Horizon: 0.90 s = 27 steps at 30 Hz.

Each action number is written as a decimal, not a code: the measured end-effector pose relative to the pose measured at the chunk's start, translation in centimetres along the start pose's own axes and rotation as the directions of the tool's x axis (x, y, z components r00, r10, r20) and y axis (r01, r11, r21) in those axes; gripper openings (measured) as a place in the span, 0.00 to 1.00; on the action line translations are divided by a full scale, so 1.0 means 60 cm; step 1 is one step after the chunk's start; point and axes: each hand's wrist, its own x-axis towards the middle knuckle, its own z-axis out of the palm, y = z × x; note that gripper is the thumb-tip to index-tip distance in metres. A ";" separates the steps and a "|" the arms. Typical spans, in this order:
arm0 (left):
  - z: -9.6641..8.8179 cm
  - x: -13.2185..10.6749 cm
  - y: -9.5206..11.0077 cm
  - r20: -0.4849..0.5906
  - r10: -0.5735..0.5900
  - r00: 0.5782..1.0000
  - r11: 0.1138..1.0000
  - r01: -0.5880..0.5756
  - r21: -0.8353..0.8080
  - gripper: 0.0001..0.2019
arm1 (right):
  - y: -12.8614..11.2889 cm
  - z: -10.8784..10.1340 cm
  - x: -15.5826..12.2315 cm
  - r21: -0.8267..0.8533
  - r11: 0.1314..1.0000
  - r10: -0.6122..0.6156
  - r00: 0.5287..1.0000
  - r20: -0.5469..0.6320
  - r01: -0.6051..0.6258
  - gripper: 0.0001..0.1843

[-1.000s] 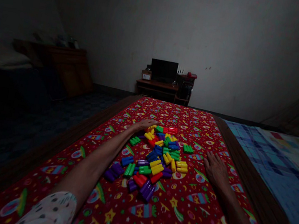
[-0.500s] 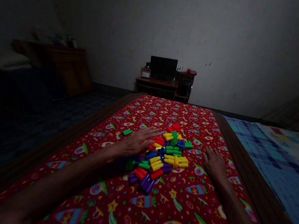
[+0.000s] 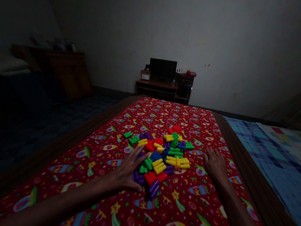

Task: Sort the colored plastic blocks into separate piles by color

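Note:
A loose pile of plastic building blocks, made of joined tubes, lies on the red patterned cloth (image 3: 148,218). My left hand (image 3: 126,170) is at the pile's near left side, fingers spread, touching or just over blocks there; its palm side is hidden. Close to its fingertips are a green block (image 3: 146,163) and a yellow block (image 3: 158,166). A purple block (image 3: 154,189) lies at the near edge, beyond the thumb. Right of the pile, my right hand (image 3: 215,164) rests flat on the cloth, fingers stretched out and apart from the blocks. Nearest to it is a yellow block (image 3: 177,162).
Beyond the cloth, a dark monitor (image 3: 162,70) stands on a low desk (image 3: 157,85) by the wall. A wooden cabinet (image 3: 66,70) is at the left. To the right lies blue checked bedding (image 3: 269,149). The room is dim.
My left hand has moved nearer to me, from the pile's far left to its near left, uncovering green, yellow and purple blocks. Near blocks shifted slightly right. My right hand stays put.

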 end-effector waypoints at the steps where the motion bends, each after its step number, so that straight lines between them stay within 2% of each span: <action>1: 0.009 0.028 0.009 -0.020 0.018 1.000 1.000 -0.018 0.009 0.60 | 0.000 0.001 0.000 -0.002 1.000 -0.002 1.000 0.005 0.002 0.29; 3: 0.019 0.082 0.022 -0.052 0.011 0.999 1.000 -0.010 0.027 0.53 | 0.002 0.003 0.001 -0.009 1.000 -0.005 1.000 0.012 0.005 0.28; 5: 0.017 0.129 0.030 -0.050 0.014 0.999 1.000 -0.014 0.008 0.51 | 0.004 0.007 0.001 -0.020 1.000 -0.017 1.000 0.014 0.017 0.28; 7: 0.000 0.165 0.033 -0.058 0.044 0.997 0.998 -0.047 -0.046 0.52 | 0.006 0.010 0.001 -0.031 0.999 -0.034 0.999 0.011 0.035 0.28; 9: -0.027 0.185 0.024 -0.107 0.063 0.992 0.990 -0.076 -0.122 0.46 | 0.007 0.011 0.001 -0.035 0.998 -0.054 0.998 0.009 0.054 0.28; 11: -0.057 0.184 -0.002 -0.209 0.016 0.978 0.982 -0.054 -0.178 0.32 | 0.007 0.011 0.001 -0.029 0.998 -0.049 0.999 0.002 0.049 0.28; 12: -0.070 0.176 -0.022 -0.278 -0.045 0.959 0.982 -0.008 -0.188 0.27 | 0.006 0.010 0.001 -0.023 0.999 -0.039 0.999 -0.002 0.039 0.27; 15: -0.093 0.132 -0.097 -0.465 -0.219 0.858 0.976 0.193 -0.105 0.26 | 0.002 0.009 0.001 0.002 1.000 -0.007 1.000 -0.013 0.007 0.28; 16: -0.094 0.116 -0.122 -0.497 -0.255 0.829 0.964 0.261 -0.059 0.26 | 0.001 0.008 0.001 0.008 1.000 -0.003 1.000 -0.014 0.003 0.28; 17: -0.093 0.102 -0.144 -0.505 -0.272 0.819 0.954 0.300 -0.027 0.26 | 0.000 0.008 0.001 0.012 1.000 -0.001 1.000 -0.016 0.002 0.28; 18: -0.089 0.092 -0.160 -0.488 -0.279 0.827 0.950 0.311 -0.015 0.25 | 0.000 0.008 0.001 0.016 1.000 0.001 1.000 -0.017 0.000 0.28; 19: -0.083 0.088 -0.171 -0.439 -0.283 0.853 0.951 0.308 -0.017 0.25 | 0.000 0.008 0.001 0.018 1.000 -0.001 1.000 -0.017 0.001 0.28; 21: -0.062 0.099 -0.171 -0.328 -0.302 0.895 0.952 0.300 -0.059 0.25 | 0.002 0.009 0.000 0.025 1.000 -0.018 1.000 -0.015 0.018 0.28; 23: -0.036 0.132 -0.149 -0.271 -0.356 0.894 0.934 0.337 -0.117 0.28 | 0.004 0.011 0.000 0.037 0.998 -0.046 0.999 -0.015 0.047 0.27; 27: 0.003 0.208 -0.077 -0.181 -0.315 0.932 0.943 0.285 -0.174 0.31 | 0.010 0.014 -0.001 0.050 0.995 -0.086 0.996 -0.024 0.088 0.26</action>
